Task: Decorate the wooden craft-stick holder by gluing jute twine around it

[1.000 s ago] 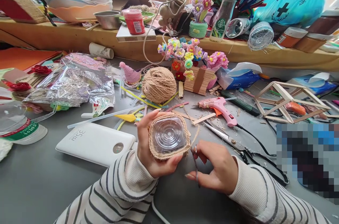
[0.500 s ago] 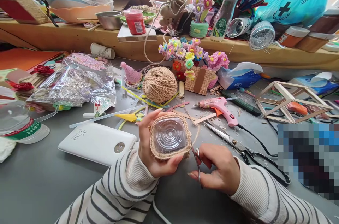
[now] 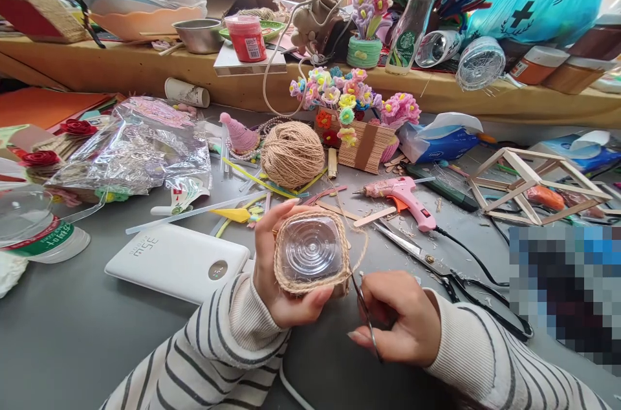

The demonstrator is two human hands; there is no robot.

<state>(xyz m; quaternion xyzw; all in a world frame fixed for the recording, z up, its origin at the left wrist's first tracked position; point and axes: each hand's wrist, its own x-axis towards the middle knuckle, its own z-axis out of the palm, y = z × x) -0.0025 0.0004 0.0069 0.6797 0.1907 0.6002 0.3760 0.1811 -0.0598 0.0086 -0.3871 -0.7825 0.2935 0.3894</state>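
Note:
My left hand (image 3: 281, 290) is wrapped round a small clear plastic container (image 3: 311, 246), its ringed square base facing me. Jute twine (image 3: 291, 286) runs round the container's edge, and a loose strand (image 3: 361, 253) sticks out on the right. In my right hand (image 3: 400, 319) is a small pair of scissors (image 3: 365, 310), the fingers closed about the handles. The blade tips are beside the container's right edge, near the twine; whether they touch it I cannot tell. Behind the container lies a ball of jute twine (image 3: 292, 155).
A pink glue gun (image 3: 405, 196) and large black-handled scissors (image 3: 451, 277) lie to the right, near a wooden stick frame (image 3: 528, 190). On the left are a white power bank (image 3: 179, 261) and a plastic bottle (image 3: 43, 229). Pipe-cleaner flowers (image 3: 339, 96) stand behind.
The small scissors have turned in my right hand, their handle end swinging down and right, and the blades look closer together. My left hand and the container have hardly moved.

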